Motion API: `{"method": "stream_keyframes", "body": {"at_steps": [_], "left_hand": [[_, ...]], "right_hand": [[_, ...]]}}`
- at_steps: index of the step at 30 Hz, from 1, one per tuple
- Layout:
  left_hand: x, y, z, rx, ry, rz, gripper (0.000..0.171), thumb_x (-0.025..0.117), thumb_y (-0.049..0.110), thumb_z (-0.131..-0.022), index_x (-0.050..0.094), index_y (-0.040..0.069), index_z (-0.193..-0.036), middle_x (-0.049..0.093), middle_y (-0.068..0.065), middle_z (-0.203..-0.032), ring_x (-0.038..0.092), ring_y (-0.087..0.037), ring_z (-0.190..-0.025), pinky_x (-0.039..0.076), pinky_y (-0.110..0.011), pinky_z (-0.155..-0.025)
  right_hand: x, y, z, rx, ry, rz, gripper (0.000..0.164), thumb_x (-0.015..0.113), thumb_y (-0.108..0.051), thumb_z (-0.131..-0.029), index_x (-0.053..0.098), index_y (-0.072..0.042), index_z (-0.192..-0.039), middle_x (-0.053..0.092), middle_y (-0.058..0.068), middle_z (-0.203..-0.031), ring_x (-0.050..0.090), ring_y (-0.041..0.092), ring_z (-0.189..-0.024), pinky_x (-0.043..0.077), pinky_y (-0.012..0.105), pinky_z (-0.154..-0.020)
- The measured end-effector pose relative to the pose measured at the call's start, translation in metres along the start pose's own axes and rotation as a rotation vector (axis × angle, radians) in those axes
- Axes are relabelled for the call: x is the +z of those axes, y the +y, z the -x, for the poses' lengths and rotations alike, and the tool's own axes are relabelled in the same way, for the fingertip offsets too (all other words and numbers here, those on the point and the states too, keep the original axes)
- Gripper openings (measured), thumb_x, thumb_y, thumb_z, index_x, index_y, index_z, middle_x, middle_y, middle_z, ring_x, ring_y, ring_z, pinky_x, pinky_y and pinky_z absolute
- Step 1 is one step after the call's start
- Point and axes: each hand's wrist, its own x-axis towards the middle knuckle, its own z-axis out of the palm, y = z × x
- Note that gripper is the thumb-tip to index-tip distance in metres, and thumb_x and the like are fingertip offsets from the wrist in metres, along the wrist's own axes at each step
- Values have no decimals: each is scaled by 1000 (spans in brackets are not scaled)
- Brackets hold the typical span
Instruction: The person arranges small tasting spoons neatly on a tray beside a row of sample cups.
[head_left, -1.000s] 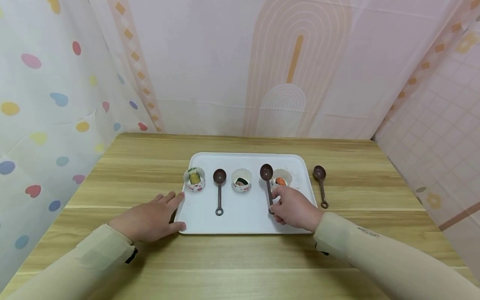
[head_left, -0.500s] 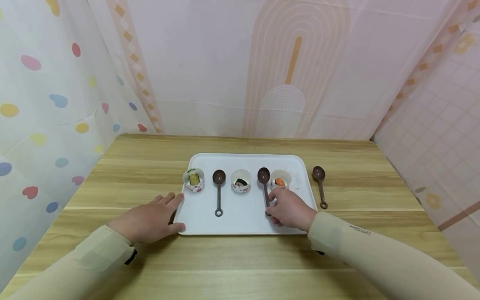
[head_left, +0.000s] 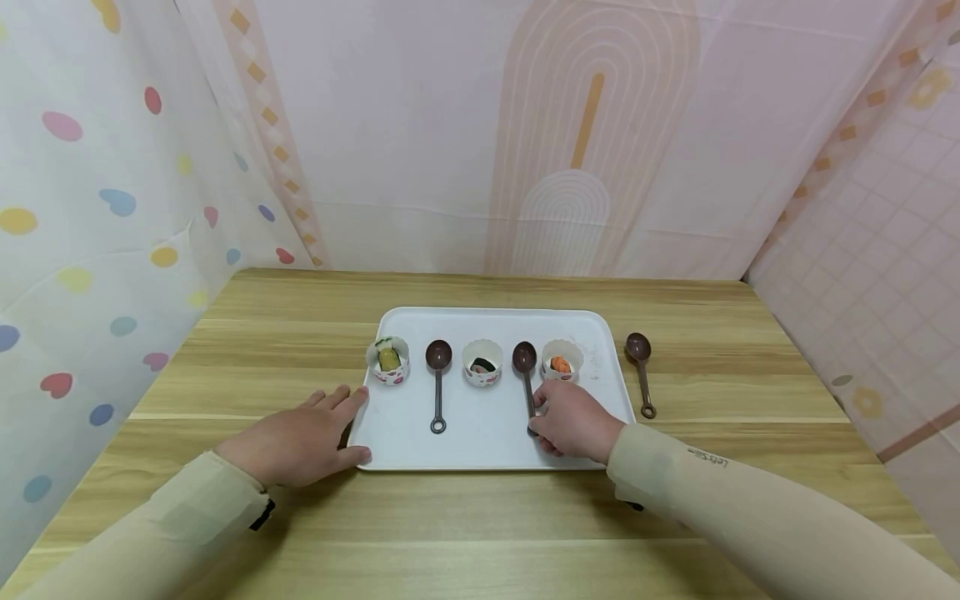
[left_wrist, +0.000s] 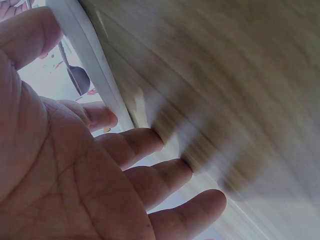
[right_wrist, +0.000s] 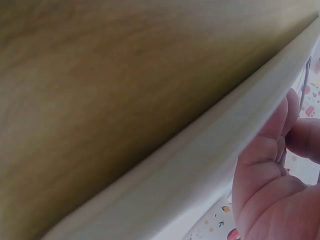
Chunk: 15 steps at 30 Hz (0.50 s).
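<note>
My right hand (head_left: 573, 421) pinches the handle of a brown measuring spoon (head_left: 525, 358) low over the white tray (head_left: 480, 454), between the middle and right paper cups. In the right wrist view its fingers (right_wrist: 270, 165) are curled by the tray's side. My left hand (head_left: 300, 437) rests at the tray's left edge, fingers spread; the left wrist view shows the extended fingers (left_wrist: 150, 185) and the palm. A second brown spoon (head_left: 438, 357) lies between the left paper cup (head_left: 391, 375) and the middle paper cup (head_left: 482, 377). The right paper cup (head_left: 562, 358) holds an orange-topped piece.
One more brown spoon (head_left: 640, 350) lies on the wooden table (head_left: 480, 533) to the right of the tray. Yellow-green food (head_left: 388, 358) is in the left cup, and a dark-wrapped piece (head_left: 482, 364) in the middle one. Patterned curtains (head_left: 420, 133) stand behind and at both sides.
My right hand has moved left and slightly toward me with the spoon, whose bowl now sits left of the right cup instead of overlapping its edge. My left hand stays in place.
</note>
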Motion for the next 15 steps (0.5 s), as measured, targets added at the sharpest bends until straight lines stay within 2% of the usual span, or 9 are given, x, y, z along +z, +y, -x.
{"method": "stream_keyframes", "body": {"at_steps": [8, 15], "left_hand": [[-1, 0, -1, 2, -3, -15, 97, 64, 64, -97, 33, 0, -163, 36, -34, -163, 37, -63, -146, 44, -71, -110], [0, -1, 0, 2, -8, 8, 97, 63, 65, -97, 31, 1, -164, 33, -33, -165, 34, -62, -148, 41, -71, -112]], "right_hand": [[0, 0, -2, 7, -1, 33, 10, 67, -7, -100, 64, -4, -109, 66, 3, -63, 58, 12, -55, 45, 23, -52], [0, -4, -2, 23, -15, 48, 8, 67, -8, -100, 62, -5, -107, 62, 2, -60, 54, 12, -52, 42, 23, -51]]}}
